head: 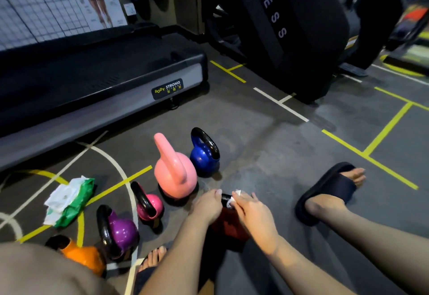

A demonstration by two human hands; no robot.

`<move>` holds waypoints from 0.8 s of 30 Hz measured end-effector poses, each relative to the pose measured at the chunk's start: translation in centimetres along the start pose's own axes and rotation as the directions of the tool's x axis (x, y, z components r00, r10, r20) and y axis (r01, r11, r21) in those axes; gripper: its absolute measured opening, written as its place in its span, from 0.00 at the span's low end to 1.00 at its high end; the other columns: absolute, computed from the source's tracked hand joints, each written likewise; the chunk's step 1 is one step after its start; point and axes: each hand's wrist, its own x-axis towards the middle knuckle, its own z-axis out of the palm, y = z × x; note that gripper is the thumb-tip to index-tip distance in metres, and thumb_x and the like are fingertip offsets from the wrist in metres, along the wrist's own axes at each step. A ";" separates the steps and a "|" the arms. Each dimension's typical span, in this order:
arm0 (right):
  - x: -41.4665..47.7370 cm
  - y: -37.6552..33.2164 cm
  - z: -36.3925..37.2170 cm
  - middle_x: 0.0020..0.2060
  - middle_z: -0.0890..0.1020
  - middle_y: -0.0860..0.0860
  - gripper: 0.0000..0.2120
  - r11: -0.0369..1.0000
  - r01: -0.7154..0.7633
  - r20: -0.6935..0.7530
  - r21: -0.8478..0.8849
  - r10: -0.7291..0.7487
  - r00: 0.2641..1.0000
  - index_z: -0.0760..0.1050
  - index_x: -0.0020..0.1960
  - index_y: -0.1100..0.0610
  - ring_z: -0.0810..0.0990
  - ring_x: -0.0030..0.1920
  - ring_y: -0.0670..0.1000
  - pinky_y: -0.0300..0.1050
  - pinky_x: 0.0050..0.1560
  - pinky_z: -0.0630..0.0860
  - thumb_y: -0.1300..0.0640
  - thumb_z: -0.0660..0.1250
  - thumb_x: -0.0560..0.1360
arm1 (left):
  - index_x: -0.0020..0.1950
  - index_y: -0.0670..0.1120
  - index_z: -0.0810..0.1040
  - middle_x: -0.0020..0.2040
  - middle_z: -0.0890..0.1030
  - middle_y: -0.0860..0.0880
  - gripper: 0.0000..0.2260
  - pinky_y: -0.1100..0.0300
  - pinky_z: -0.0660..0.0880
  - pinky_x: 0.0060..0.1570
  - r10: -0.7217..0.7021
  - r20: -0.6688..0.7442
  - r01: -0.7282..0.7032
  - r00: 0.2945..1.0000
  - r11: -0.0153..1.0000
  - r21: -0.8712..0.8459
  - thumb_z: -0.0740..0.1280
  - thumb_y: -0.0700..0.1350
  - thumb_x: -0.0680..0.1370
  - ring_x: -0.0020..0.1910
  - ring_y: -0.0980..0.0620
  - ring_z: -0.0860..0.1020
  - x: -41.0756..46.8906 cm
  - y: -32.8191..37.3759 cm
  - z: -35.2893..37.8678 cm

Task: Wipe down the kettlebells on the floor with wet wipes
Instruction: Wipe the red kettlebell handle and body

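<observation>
I sit on the floor (267,146) with the red kettlebell (228,224) between my legs. My left hand (206,206) curls over its black handle to steady it, and my right hand (253,211) pinches a wet wipe (233,198) against that same handle.

The main risk, as I judge it, is the bell tipping. If I rub hard with the wipe while my left grip slackens on a now damp handle, it could roll toward my sandalled right foot (329,192) or onto my left toes (154,257), which are bare and near.

The wipe is small and bunched, so it may only smear the handle and miss the body.

The other 5 stand close by in a curve: blue kettlebell (204,155), big pink kettlebell (175,171), small magenta kettlebell (149,205), purple kettlebell (120,232) and orange kettlebell (83,255). A careless elbow could knock the pink one, which is nearest my left hand.

The wet wipe pack (69,199) lies open, well to my left; its sheets may dry out.
</observation>
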 end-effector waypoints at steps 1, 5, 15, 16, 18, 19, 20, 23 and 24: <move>-0.2 0.0 0.2 0.60 0.83 0.47 0.19 0.999 -0.014 -0.011 0.047 0.015 1.000 0.82 0.62 0.50 0.82 0.61 0.51 0.49 0.69 0.70 0.45 0.56 0.81 | 0.73 0.49 0.72 0.74 0.72 0.44 0.23 0.53 0.65 0.71 -0.012 0.007 0.012 1.000 1.000 -0.003 0.50 0.58 0.85 0.73 0.43 0.70 0.1 -0.2 0.2; -3.0 2.4 0.1 0.62 0.82 0.47 0.14 0.979 -0.041 -0.144 0.199 0.071 0.987 0.83 0.61 0.51 0.77 0.66 0.45 0.50 0.71 0.69 0.59 0.68 0.78 | 0.77 0.47 0.67 0.76 0.70 0.43 0.33 0.53 0.64 0.72 -0.058 -0.009 0.058 0.998 0.998 0.027 0.55 0.68 0.80 0.75 0.43 0.68 0.0 0.3 0.5; -3.6 1.7 0.1 0.64 0.81 0.46 0.12 0.917 -0.270 -0.147 0.294 0.322 0.935 0.82 0.62 0.47 0.79 0.64 0.49 0.39 0.68 0.68 0.53 0.66 0.80 | 0.74 0.42 0.68 0.72 0.71 0.38 0.29 0.49 0.67 0.67 -0.069 -0.036 0.074 0.997 0.983 0.167 0.50 0.62 0.83 0.70 0.38 0.71 0.1 2.3 1.4; -2.9 1.2 0.5 0.64 0.81 0.46 0.13 0.923 -0.267 -0.147 0.279 0.316 0.937 0.82 0.62 0.49 0.79 0.64 0.50 0.45 0.70 0.69 0.53 0.64 0.80 | 0.74 0.42 0.68 0.73 0.70 0.37 0.29 0.48 0.67 0.68 -0.068 -0.010 0.069 0.998 0.984 0.166 0.50 0.61 0.83 0.71 0.38 0.70 0.5 2.4 1.2; -2.3 0.4 1.3 0.62 0.82 0.48 0.15 0.933 -0.244 -0.167 0.263 0.293 0.941 0.82 0.60 0.52 0.79 0.65 0.51 0.58 0.71 0.70 0.53 0.62 0.78 | 0.74 0.44 0.69 0.73 0.70 0.37 0.30 0.47 0.66 0.69 -0.076 0.048 0.068 0.996 0.986 0.155 0.48 0.62 0.81 0.71 0.37 0.69 1.5 2.2 1.2; -2.4 0.4 1.6 0.62 0.83 0.49 0.14 0.940 -0.217 -0.193 0.265 0.272 0.943 0.82 0.60 0.54 0.79 0.65 0.51 0.61 0.69 0.71 0.54 0.63 0.78 | 0.73 0.45 0.70 0.74 0.69 0.37 0.32 0.47 0.65 0.71 -0.087 0.076 0.074 0.993 0.984 0.159 0.47 0.62 0.79 0.72 0.37 0.68 1.9 2.2 1.1; -2.7 0.7 1.8 0.61 0.83 0.50 0.14 0.947 -0.182 -0.230 0.266 0.246 0.942 0.82 0.61 0.55 0.79 0.65 0.51 0.62 0.68 0.72 0.56 0.65 0.77 | 0.74 0.45 0.70 0.75 0.68 0.37 0.33 0.46 0.63 0.72 -0.096 0.096 0.080 0.991 0.983 0.163 0.46 0.61 0.77 0.73 0.37 0.67 2.4 2.2 1.2; -4.2 2.6 1.9 0.60 0.83 0.49 0.14 0.927 -0.222 -0.261 0.302 0.304 0.916 0.82 0.63 0.54 0.81 0.62 0.49 0.55 0.71 0.68 0.60 0.68 0.78 | 0.75 0.48 0.67 0.78 0.60 0.36 0.27 0.45 0.55 0.76 -0.104 0.115 0.089 0.988 0.988 0.128 0.49 0.59 0.81 0.78 0.36 0.57 2.3 2.5 0.9; -4.8 3.2 1.5 0.59 0.84 0.49 0.13 0.885 -0.291 -0.235 0.363 0.390 0.890 0.82 0.62 0.52 0.82 0.59 0.49 0.51 0.73 0.67 0.59 0.68 0.79 | 0.76 0.49 0.66 0.80 0.56 0.35 0.24 0.45 0.52 0.77 -0.094 0.127 0.081 0.987 0.991 0.109 0.50 0.57 0.83 0.79 0.35 0.53 2.0 2.6 0.8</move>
